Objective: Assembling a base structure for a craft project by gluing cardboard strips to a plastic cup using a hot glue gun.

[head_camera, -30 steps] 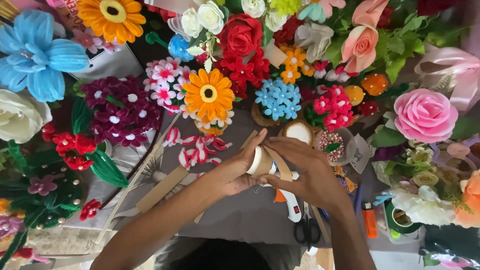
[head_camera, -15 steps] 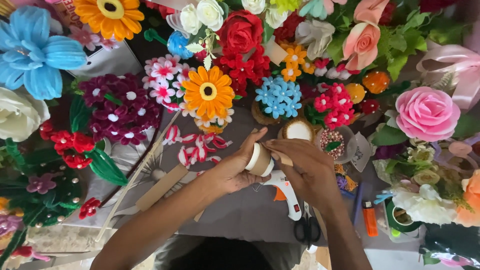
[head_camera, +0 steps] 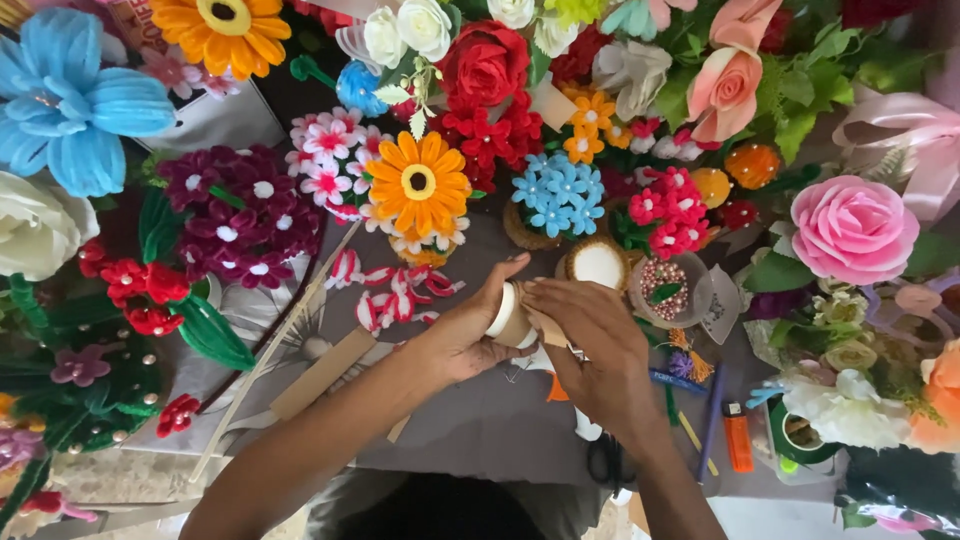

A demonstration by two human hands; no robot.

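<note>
Flowers [head_camera: 418,182] ring tape roll [head_camera: 503,312], both hands gripping.

Flower bouquets [head_camera: 480,90] wall in the worktop [head_camera: 480,430] on three sides. Only the grey patch nearest the person lies open; scissors [head_camera: 605,465] and an orange lighter [head_camera: 737,437] clutter its right.

The grey-covered table [head_camera: 470,430] carries an orange lighter [head_camera: 738,437], black-handled scissors [head_camera: 607,462], a blue pen [head_camera: 713,420] and red-and-white petals [head_camera: 385,290], ringed by craft flowers [head_camera: 420,185].
</note>
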